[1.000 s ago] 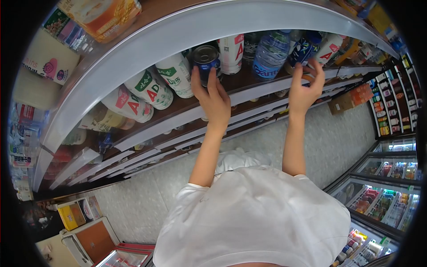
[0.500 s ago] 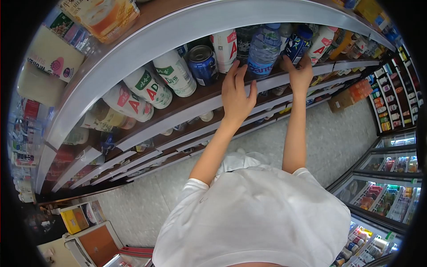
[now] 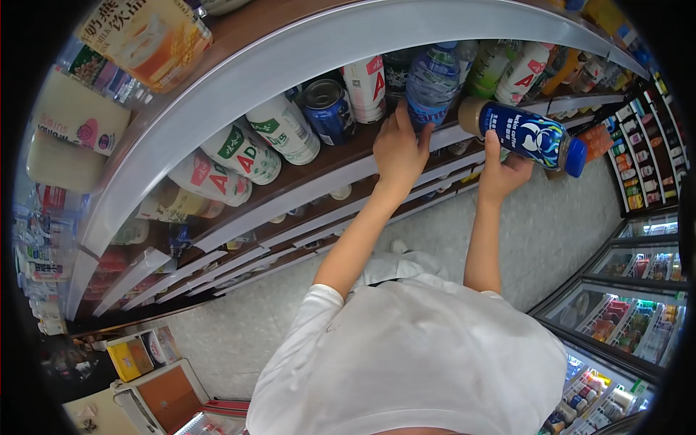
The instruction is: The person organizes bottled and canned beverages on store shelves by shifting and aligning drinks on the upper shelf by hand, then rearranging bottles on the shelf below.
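Observation:
My right hand (image 3: 502, 172) grips a coffee bottle (image 3: 525, 134) with a dark blue label and blue cap. The bottle is tilted almost onto its side, just in front of the shelf edge, its cap toward the right. My left hand (image 3: 401, 148) is at the base of a clear water bottle (image 3: 433, 81) with a blue label, which stands on the shelf. Its fingers curl round the lower part of that bottle. Left of it stand a white bottle (image 3: 365, 88) with a red A and a dark blue can (image 3: 328, 110).
Several white AD bottles (image 3: 243, 154) line the shelf to the left. A green-labelled bottle (image 3: 494, 69) and another white bottle (image 3: 523, 72) stand on the right. The curved upper shelf edge (image 3: 304, 51) overhangs the row. Glass-door fridges (image 3: 616, 319) stand at the lower right.
My right hand has drawn the coffee bottle out of the row, toward me and right, and tipped it sideways. My left hand has moved right, closing on the water bottle's base.

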Action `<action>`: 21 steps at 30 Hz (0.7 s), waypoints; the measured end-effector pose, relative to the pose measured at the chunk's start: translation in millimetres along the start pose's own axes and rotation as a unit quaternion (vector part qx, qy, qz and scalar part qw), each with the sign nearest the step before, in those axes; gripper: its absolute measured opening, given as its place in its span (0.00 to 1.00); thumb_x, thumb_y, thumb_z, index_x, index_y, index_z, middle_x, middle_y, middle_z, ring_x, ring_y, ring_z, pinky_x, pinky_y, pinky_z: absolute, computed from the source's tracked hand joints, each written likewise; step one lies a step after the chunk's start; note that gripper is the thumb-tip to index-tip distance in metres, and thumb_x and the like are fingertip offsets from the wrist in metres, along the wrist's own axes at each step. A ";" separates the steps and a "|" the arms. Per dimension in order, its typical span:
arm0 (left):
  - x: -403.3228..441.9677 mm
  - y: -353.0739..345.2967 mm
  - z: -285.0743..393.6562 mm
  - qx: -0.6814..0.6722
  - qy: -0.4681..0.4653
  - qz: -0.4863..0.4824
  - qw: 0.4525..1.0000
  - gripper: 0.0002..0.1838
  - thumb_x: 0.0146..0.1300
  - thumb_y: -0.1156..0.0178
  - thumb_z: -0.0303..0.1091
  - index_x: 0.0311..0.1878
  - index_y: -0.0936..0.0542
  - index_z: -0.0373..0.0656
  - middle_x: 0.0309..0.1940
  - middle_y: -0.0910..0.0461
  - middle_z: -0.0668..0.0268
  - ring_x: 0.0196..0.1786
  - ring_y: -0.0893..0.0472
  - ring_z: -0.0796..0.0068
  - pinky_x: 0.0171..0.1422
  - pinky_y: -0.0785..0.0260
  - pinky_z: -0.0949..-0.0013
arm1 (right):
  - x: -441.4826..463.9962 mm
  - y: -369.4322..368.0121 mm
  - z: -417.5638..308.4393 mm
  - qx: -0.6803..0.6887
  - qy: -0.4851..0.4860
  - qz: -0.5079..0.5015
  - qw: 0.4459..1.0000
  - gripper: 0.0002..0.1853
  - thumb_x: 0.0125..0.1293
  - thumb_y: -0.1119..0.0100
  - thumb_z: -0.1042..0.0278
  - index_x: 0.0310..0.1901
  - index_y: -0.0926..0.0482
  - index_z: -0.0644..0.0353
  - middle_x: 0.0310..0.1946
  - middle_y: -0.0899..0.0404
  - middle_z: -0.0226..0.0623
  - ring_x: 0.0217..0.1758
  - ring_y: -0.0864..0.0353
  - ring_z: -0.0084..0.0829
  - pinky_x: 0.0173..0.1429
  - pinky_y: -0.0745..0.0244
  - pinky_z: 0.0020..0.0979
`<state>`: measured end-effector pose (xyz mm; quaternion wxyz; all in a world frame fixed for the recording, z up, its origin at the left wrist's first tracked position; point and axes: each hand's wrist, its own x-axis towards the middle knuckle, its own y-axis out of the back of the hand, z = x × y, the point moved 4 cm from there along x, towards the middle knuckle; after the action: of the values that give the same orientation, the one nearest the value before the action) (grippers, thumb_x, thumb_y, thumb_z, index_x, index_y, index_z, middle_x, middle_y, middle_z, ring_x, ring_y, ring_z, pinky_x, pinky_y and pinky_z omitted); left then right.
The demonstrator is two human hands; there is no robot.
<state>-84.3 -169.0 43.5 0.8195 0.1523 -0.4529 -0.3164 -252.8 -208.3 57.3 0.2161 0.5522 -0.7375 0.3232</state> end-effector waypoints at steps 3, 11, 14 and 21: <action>1.2 4.2 -0.4 -0.004 0.008 -0.015 1.000 0.31 0.56 0.34 0.41 0.58 0.32 0.34 0.35 0.20 0.49 0.37 0.19 0.49 0.39 0.27 0.57 | -4.9 -4.6 -4.3 0.025 -0.050 -0.066 0.996 0.24 0.52 0.29 0.79 0.50 0.27 0.69 0.46 0.22 0.39 0.49 0.23 0.27 0.55 0.29 0.28; -28.6 51.3 -11.6 -0.007 0.024 -0.001 1.000 0.27 0.57 0.38 0.32 0.59 0.30 0.32 0.47 0.23 0.47 0.50 0.23 0.49 0.51 0.29 0.55 | -27.4 -55.6 -26.7 0.001 -0.051 -0.180 0.982 0.22 0.48 0.25 0.76 0.44 0.24 0.67 0.38 0.19 0.33 0.40 0.21 0.22 0.48 0.27 0.26; -29.3 65.3 -19.7 -0.045 0.000 0.066 0.997 0.26 0.56 0.37 0.29 0.59 0.29 0.34 0.52 0.24 0.49 0.54 0.24 0.50 0.58 0.32 0.58 | -36.5 -75.5 -25.6 -0.029 -0.035 -0.176 0.983 0.21 0.47 0.23 0.73 0.43 0.23 0.66 0.36 0.18 0.33 0.38 0.20 0.23 0.45 0.26 0.25; -30.8 59.9 -25.3 -0.052 -0.033 0.078 0.995 0.28 0.54 0.37 0.28 0.59 0.30 0.32 0.51 0.24 0.46 0.51 0.24 0.49 0.52 0.29 0.57 | -52.1 -98.4 -21.1 -0.146 0.016 -0.160 0.976 0.30 0.41 0.21 0.61 0.43 0.26 0.65 0.37 0.24 0.43 0.35 0.21 0.41 0.37 0.25 0.34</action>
<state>-52.3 -104.5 42.0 0.8330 0.0633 -0.4730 -0.2798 -144.3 -175.9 60.2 0.3548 0.6201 -0.6757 0.1819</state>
